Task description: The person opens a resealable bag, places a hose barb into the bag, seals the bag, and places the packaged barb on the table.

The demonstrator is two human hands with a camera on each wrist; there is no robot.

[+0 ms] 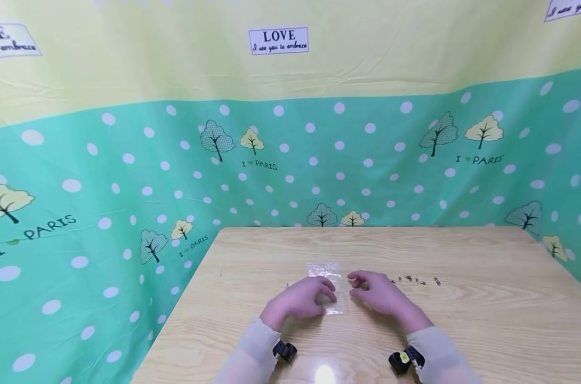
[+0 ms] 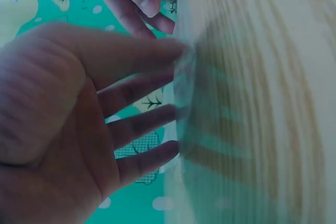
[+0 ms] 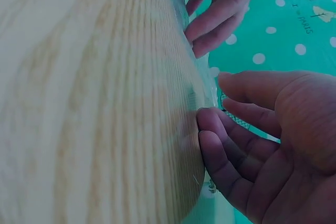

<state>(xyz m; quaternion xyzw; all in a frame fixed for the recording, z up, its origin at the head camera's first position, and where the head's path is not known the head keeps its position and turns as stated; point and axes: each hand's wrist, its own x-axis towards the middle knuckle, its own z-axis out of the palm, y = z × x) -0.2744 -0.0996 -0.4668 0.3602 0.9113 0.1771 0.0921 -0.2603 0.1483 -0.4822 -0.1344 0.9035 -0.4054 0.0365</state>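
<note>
A clear plastic bag (image 1: 325,270) lies flat on the wooden table. My left hand (image 1: 306,297) is over its left part, with fingertips at the film; in the left wrist view the thumb and spread fingers reach the bag's edge (image 2: 185,80). My right hand (image 1: 378,292) is just right of the bag, its fingers loosely bent. The right wrist view shows a gap between that thumb and the fingers (image 3: 231,150), with nothing held. Right of this hand lie several small dark metal pieces (image 1: 408,278), too small to identify.
The wooden table (image 1: 501,320) extends to both sides and behind the hands. A green and yellow printed curtain (image 1: 338,160) hangs along its back and sides. Another metal piece (image 1: 437,281) lies apart at the right end of the row.
</note>
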